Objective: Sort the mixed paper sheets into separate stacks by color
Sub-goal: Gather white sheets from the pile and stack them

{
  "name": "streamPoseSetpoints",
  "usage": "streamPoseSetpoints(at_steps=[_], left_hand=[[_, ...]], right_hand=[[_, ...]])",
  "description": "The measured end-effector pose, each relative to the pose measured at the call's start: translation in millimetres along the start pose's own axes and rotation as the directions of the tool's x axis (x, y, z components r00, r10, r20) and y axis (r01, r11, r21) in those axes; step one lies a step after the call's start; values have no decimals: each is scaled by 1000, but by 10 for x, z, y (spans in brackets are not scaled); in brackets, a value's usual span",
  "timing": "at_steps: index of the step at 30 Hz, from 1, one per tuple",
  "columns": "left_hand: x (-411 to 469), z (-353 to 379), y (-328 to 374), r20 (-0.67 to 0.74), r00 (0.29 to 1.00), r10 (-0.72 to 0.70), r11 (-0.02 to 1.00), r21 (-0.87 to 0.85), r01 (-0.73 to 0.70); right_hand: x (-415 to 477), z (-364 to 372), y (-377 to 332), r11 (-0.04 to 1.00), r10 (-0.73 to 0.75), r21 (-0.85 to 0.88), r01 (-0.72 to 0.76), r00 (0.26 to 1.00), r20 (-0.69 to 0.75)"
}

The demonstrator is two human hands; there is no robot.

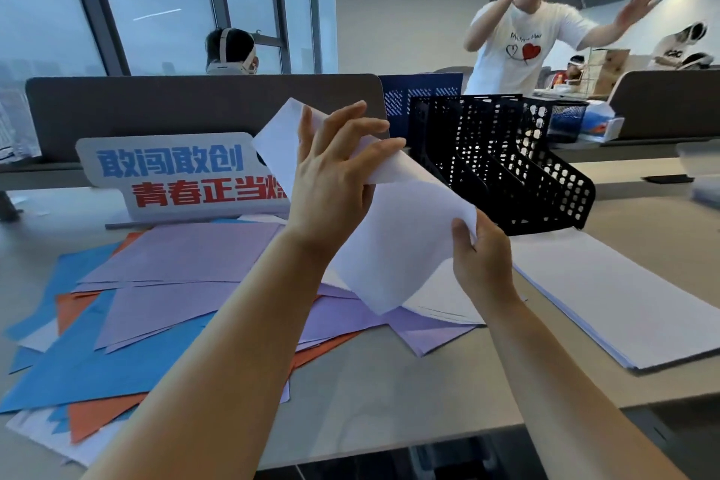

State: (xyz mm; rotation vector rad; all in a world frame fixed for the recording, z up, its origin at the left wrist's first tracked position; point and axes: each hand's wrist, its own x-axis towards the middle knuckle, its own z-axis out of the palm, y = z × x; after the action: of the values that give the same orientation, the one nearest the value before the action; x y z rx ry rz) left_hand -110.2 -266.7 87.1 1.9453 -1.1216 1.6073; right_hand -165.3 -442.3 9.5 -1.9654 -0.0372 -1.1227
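A white sheet (401,242) is held in the air above a desk (409,382) by 2 hands. The left hand (331,183) is curled over its upper part. Its lower edge is pinched by the right hand (483,261), thumb on top. To the right, 1 neat white stack (623,304) has been laid flat. To the left, a jumbled pile (156,304) of purple, blue and orange sheets lies unsorted, so most of the sorting appears not yet done.
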Motion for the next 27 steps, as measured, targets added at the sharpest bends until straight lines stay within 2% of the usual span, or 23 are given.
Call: streamPoseSetpoints(at_steps=[3, 6, 10, 12, 15, 17, 19, 20, 21, 22, 24, 25, 26, 27], left_hand=[[100, -9, 44, -110, 994, 16, 1000, 15, -15], [188, -27, 55, -181, 983, 11, 999, 47, -3], [124, -21, 10, -221, 975, 16, 999, 44, -7], [38, 9, -20, -206, 978, -17, 1000, 12, 20], [-150, 92, -84, -137, 988, -73, 997, -13, 72], [-313, 147, -143, -54, 990, -128, 992, -27, 126], [-523, 211, -194, 93, 981, -172, 984, -25, 175], [-629, 243, -208, 198, 963, -182, 981, -25, 191], [-722, 263, -212, 335, 923, -191, 976, -39, 216], [-803, 267, -206, 493, 846, -202, 965, -48, 259], [-938, 259, -178, 767, 600, -225, 941, 13, 337], [-1006, 259, -174, 846, 481, -232, 937, 62, 343], [-1070, 259, -175, 889, 393, -234, 932, 89, 352], [-1123, 253, -174, 913, 334, -232, 924, 99, 370]], right_hand=[[54, 3, -78, 992, -3, 127, -2, 999, 40], [116, -5, -143, 985, -65, 153, 75, 996, -68], [206, -21, -102, 981, -193, -27, 193, 939, -283], [222, -35, -41, 954, -297, -130, 269, 902, -315], [199, -51, 68, 906, -399, -256, 337, 881, -255], [144, -38, 184, 870, -426, -343, 354, 890, -161], [37, -8, 353, 835, -383, -419, 357, 923, 25], [-27, 14, 450, 835, -300, -437, 335, 942, 149], [-89, 27, 528, 848, -159, -451, 277, 946, 284], [-156, 35, 596, 855, 17, -480, 197, 914, 406], [-285, 39, 710, 822, 333, -568, 44, 771, 542], [-329, 36, 733, 805, 409, -593, 9, 715, 567], [-362, 35, 740, 799, 443, -601, -8, 683, 581], [-375, 34, 728, 799, 457, -601, -19, 669, 586]])
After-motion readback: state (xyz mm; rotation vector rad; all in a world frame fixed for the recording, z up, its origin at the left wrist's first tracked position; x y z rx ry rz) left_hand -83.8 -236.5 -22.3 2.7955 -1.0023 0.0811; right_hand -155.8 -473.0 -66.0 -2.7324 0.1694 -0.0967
